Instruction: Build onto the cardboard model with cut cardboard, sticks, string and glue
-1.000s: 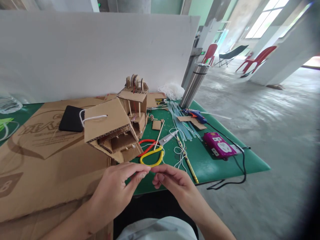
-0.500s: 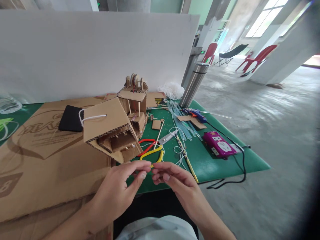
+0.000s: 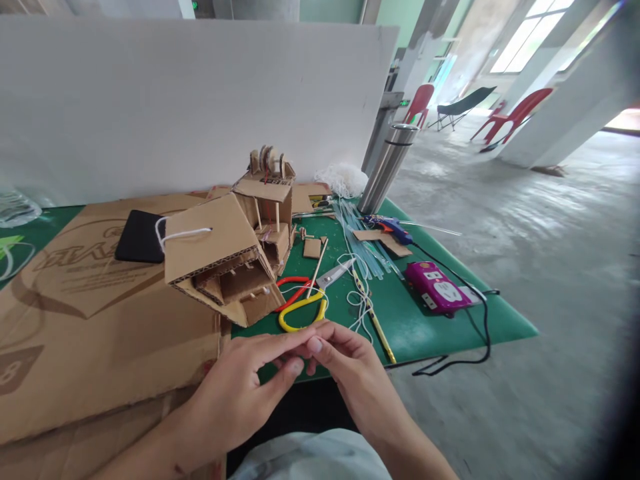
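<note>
A green table point(image 3: 440, 327) carries flat cardboard sheets point(image 3: 90, 320) on the left and a cardboard model point(image 3: 227, 250) in the middle. Yellow scissors point(image 3: 303, 313) lie just beyond the hands. At the near edge, the left hand point(image 3: 240, 390) and right hand point(image 3: 350, 373) meet fingertip to fingertip, pinching something too small to make out.

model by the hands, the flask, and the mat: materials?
Model: corrugated cardboard, matte brown; fluted edges show, with thin posts that look like wood. Flask: seemingly brushed stainless steel, given its grey sheen. Mat: smooth green, probably rubber or plastic; the pictures do not settle it.
</note>
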Demonstrator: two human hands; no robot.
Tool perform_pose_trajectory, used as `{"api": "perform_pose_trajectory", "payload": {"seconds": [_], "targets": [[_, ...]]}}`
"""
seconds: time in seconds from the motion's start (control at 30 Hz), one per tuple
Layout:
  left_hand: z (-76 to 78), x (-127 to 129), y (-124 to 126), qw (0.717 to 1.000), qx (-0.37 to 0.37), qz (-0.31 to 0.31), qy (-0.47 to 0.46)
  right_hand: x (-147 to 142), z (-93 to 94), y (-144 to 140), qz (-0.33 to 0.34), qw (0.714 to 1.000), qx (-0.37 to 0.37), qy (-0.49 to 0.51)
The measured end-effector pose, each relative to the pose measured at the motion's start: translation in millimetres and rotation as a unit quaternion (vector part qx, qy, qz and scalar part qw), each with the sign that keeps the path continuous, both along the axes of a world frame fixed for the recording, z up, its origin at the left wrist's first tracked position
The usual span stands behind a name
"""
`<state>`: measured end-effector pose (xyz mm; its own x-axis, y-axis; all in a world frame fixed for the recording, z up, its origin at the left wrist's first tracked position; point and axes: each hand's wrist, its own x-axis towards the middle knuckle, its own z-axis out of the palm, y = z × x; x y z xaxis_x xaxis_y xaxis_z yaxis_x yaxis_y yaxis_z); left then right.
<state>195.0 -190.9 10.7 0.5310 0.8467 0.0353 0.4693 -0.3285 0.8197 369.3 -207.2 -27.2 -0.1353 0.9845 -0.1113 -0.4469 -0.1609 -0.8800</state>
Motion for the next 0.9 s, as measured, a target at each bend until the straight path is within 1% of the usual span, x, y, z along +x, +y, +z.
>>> {"api": "perform_pose_trajectory", "payload": {"seconds": [0.1,0.17,0.27,0.4,0.47,0.53,0.63,0.77,0.83,0.9], "targets": [[0.3,-2.1,0.6,1.000,-0.007,0.022,-0.012,5.1,-0.7,0.9,-0.020,1.000,-0.005,0.008],[0.2,-3.4,2.1,0.999,-0.018,0.046,-0.012,10.8,-0.1,1.1,-0.032,0.999,-0.023,0.035],[-2.2,-3.6,3.7,0.997,-0.039,0.065,0.010,18.1,3.1,0.8,-0.003,0.993,-0.034,0.112],[-7.9,0.1,1.5,0.994,-0.102,0.045,0.016,20.3,7.5,-0.9,0.047,0.979,-0.005,0.197],[-9.3,3.0,-0.8,0.989,-0.146,0.026,-0.014,18.8,7.6,-2.0,0.069,0.971,0.006,0.230],[-7.9,6.3,-2.6,0.979,-0.195,0.009,-0.064,16.3,5.9,-3.1,0.088,0.963,0.010,0.253],[0.8,12.0,-2.9,0.959,-0.254,-0.015,-0.124,12.0,0.6,-5.1,0.123,0.956,0.013,0.265],[14.5,18.3,-1.4,0.947,-0.276,-0.056,-0.156,8.6,-6.4,-8.3,0.184,0.951,0.012,0.248],[16.7,19.7,-1.2,0.946,-0.278,-0.057,-0.157,8.1,-7.8,-9.4,0.206,0.949,0.004,0.236],[15.1,20.3,-1.5,0.950,-0.268,-0.034,-0.158,8.0,-8.0,-10.0,0.215,0.951,-0.003,0.221]]}}
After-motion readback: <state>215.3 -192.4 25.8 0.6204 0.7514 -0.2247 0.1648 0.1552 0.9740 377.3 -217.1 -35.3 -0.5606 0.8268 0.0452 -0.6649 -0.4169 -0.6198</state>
